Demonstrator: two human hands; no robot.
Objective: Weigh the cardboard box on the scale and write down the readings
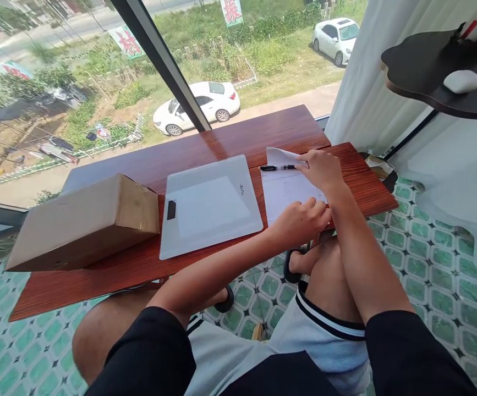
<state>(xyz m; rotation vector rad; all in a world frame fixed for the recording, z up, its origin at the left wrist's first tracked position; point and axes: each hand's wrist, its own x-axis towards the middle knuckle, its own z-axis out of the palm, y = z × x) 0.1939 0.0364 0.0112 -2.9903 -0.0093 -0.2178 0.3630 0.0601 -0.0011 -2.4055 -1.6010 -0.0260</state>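
Note:
A sheet of paper with handwriting lies at the right part of the reddish-brown wooden table, its far edge lifted and bent. A black pen rests across it. At the pen's right end, my right hand pinches the raised far part of the sheet between thumb and fingers. My left hand is over the sheet's near right corner with curled fingers; its fingertips are hidden, so what they grip cannot be seen. Left of the paper lies a pale flat drawing board with a dark rectangle on one side.
A brown cardboard box stands on the left of the wooden table. Behind the table is a window, with parked cars outside. A dark wavy-edged side table carries a white rounded object beside a white curtain.

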